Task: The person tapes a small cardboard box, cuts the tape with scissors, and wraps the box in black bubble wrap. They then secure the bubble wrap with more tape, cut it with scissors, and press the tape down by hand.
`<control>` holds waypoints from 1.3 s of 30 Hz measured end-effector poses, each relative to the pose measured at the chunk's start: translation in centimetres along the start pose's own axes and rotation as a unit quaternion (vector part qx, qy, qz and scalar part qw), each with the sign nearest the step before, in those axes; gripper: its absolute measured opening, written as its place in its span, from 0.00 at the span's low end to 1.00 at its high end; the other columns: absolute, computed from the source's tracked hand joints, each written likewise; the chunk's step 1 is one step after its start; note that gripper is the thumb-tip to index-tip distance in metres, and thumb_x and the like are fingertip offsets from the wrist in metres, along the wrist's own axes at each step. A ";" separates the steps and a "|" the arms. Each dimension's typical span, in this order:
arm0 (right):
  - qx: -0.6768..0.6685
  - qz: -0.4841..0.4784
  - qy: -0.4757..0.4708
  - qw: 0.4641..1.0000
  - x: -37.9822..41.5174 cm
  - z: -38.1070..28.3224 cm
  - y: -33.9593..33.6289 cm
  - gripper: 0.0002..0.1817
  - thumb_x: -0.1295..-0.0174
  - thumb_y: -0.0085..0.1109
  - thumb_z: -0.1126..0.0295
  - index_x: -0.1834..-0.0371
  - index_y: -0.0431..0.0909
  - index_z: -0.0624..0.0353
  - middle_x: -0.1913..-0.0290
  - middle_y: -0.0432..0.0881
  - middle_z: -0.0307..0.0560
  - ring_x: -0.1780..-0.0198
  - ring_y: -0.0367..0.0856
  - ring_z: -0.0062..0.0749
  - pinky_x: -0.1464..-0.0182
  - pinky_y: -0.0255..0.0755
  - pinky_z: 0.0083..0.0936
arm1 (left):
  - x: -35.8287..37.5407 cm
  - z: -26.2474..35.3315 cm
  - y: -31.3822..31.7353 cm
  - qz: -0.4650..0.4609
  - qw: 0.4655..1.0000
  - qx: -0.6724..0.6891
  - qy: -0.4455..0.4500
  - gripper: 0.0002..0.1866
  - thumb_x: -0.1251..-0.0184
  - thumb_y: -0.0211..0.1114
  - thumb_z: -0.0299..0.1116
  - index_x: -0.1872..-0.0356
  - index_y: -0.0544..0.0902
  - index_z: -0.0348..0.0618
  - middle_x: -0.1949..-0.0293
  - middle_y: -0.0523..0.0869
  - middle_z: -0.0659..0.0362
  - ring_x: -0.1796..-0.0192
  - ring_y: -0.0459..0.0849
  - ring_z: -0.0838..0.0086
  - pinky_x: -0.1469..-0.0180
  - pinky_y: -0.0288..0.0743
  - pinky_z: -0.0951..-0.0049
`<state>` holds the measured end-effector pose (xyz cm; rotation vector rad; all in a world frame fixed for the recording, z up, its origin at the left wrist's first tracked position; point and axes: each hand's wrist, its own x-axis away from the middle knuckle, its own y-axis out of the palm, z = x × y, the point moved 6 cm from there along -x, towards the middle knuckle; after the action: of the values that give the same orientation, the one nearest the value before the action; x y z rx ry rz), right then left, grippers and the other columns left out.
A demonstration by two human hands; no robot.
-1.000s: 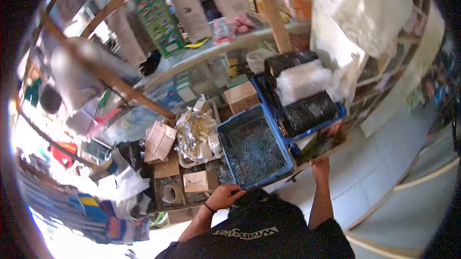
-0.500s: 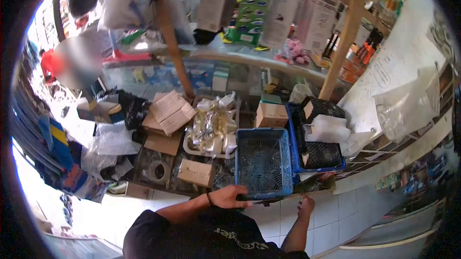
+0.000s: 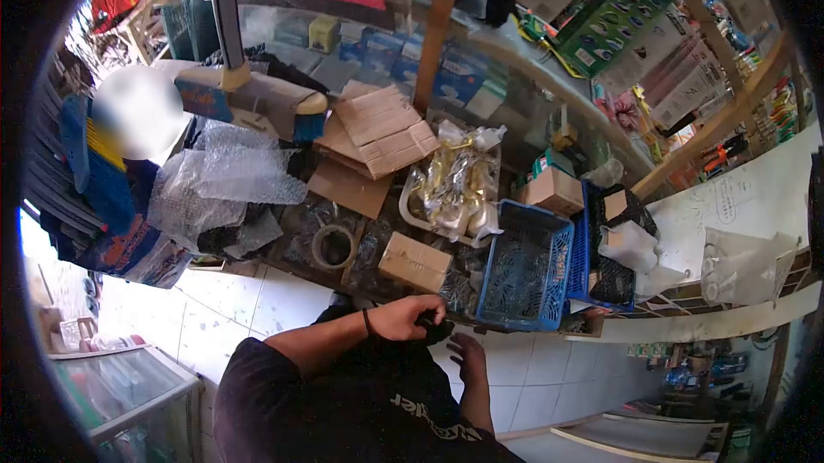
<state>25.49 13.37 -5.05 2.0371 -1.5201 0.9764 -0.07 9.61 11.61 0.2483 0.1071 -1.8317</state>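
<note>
My left hand, with a dark band at the wrist, is closed in front of my body, at the counter's front edge. Its fingers curl beside a black thing whose kind I cannot make out. To its right is my right hand, open, fingers apart, with nothing seen in it. Just beyond my left hand lies a small brown cardboard box. A blue plastic basket stands beyond my right hand, with little seen inside it.
A pale tray holds shiny items in clear plastic. Left of it are flattened cardboard, a tape roll and bubble wrap. A second blue basket bears black-wrapped packages. Wooden posts rise behind.
My view has turned left, so the counter appears shifted right. My left hand has come off the blue basket's front edge and curled closed. Both hands are now closer together.
</note>
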 end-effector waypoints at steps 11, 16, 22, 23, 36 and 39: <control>0.157 -0.311 -0.232 0.908 9.2 -7.7 11.1 0.29 0.45 0.64 0.65 0.41 0.64 0.60 0.39 0.66 0.43 0.37 0.62 0.32 0.38 0.55 0.31 | 5.0 -0.7 -0.3 -0.064 0.995 0.077 0.030 0.26 0.60 0.56 0.15 0.52 0.74 0.40 0.52 0.76 0.54 0.45 0.73 0.65 0.41 0.65 0.67; 0.238 -0.226 -0.251 0.911 11.4 -8.6 11.9 0.15 0.48 0.64 0.73 0.58 0.74 0.62 0.64 0.78 0.39 0.61 0.74 0.24 0.56 0.67 0.23 | 7.7 2.3 -0.8 0.001 0.999 0.034 0.039 0.27 0.59 0.55 0.16 0.49 0.73 0.38 0.50 0.75 0.53 0.44 0.72 0.66 0.41 0.64 0.69; 0.042 -0.131 -0.370 0.919 15.5 -9.3 10.2 0.10 0.48 0.61 0.79 0.64 0.71 0.60 0.69 0.72 0.33 0.68 0.68 0.15 0.62 0.65 0.16 | 12.4 3.1 0.6 0.200 0.952 0.231 0.031 0.27 0.41 0.65 0.35 0.42 0.69 0.38 0.48 0.75 0.53 0.44 0.71 0.71 0.41 0.63 0.71; 0.009 -0.121 -0.384 0.915 15.9 -9.0 10.0 0.10 0.48 0.61 0.80 0.64 0.71 0.60 0.69 0.72 0.33 0.68 0.68 0.16 0.63 0.65 0.15 | 13.3 2.3 1.8 0.189 0.964 0.186 -0.013 0.25 0.40 0.64 0.37 0.44 0.70 0.37 0.50 0.76 0.55 0.46 0.72 0.72 0.43 0.65 0.72; -0.306 -0.171 -0.270 0.897 15.9 -5.8 5.4 0.20 0.50 0.57 0.85 0.53 0.69 0.57 0.56 0.75 0.41 0.52 0.72 0.28 0.42 0.64 0.28 | 14.5 0.8 6.5 0.277 0.932 0.185 -0.143 0.16 0.33 0.56 0.40 0.61 0.78 0.33 0.67 0.81 0.66 0.64 0.75 0.85 0.60 0.71 0.81; -0.296 -0.178 -0.280 0.896 15.3 -6.7 5.6 0.22 0.50 0.57 0.85 0.51 0.69 0.56 0.57 0.75 0.40 0.53 0.73 0.27 0.44 0.64 0.26 | 14.0 1.8 5.5 0.283 0.943 0.129 -0.116 0.16 0.33 0.56 0.39 0.61 0.78 0.33 0.66 0.81 0.65 0.64 0.75 0.84 0.59 0.71 0.81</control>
<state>20.66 6.16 10.27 2.0834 -1.3748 -0.2362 1.48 -5.38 10.50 0.2163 -0.3408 -1.2826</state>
